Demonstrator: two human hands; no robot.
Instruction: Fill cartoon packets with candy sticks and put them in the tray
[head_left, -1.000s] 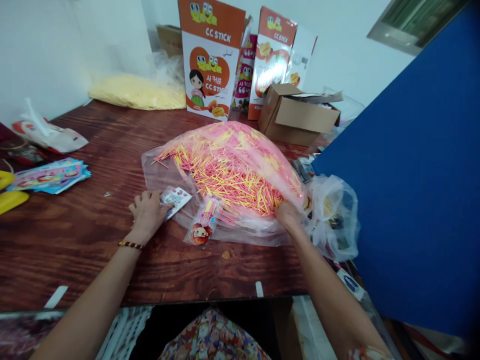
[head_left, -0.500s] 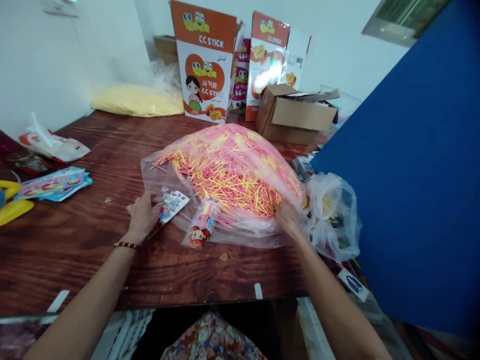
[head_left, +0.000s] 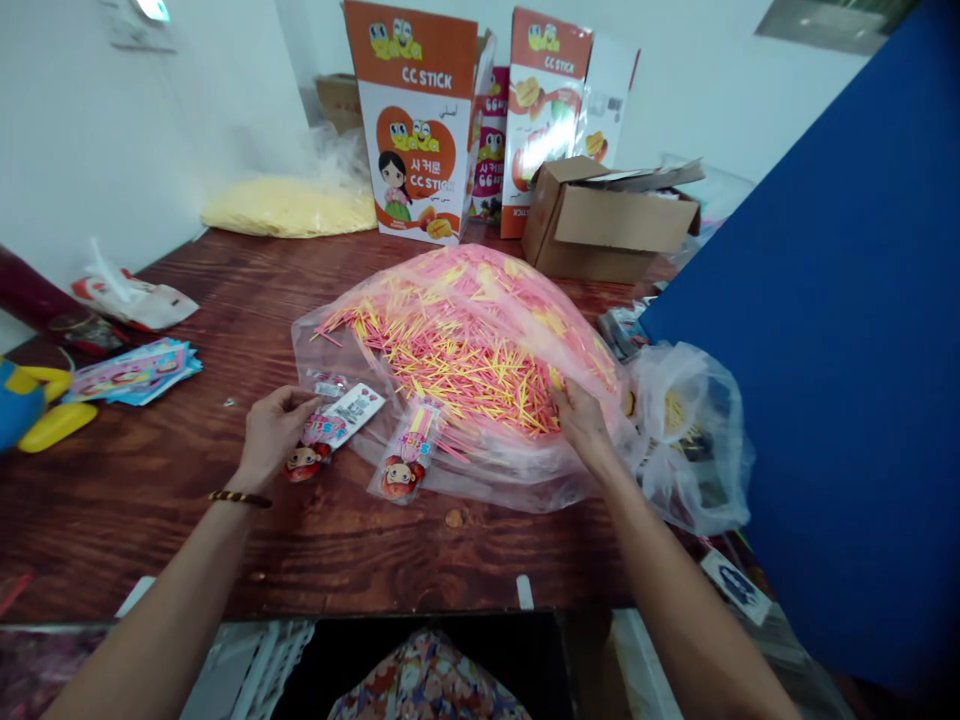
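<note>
A big clear plastic bag (head_left: 465, 350) full of pink and yellow sticks lies in the middle of the brown wooden table (head_left: 172, 480). My right hand (head_left: 583, 422) reaches into its open near side among the sticks; the fingertips are hidden. My left hand (head_left: 268, 436) pinches a small printed cartoon sachet (head_left: 330, 430) just left of the bag. A second sachet (head_left: 409, 455) with sticks in it lies on the table against the bag's front edge.
Tall orange "CC STICK" cartons (head_left: 420, 120) and an open cardboard box (head_left: 607, 215) stand at the back. A yellow bag (head_left: 289, 205) lies back left. A stack of flat sachets (head_left: 135, 370) lies at the left. A blue panel (head_left: 840, 350) walls the right; a crumpled clear bag (head_left: 694, 430) sits beside it.
My left hand has lifted the small sachet off the table and turned it, so its cartoon end shows. My right hand stays in the bag of sticks.
</note>
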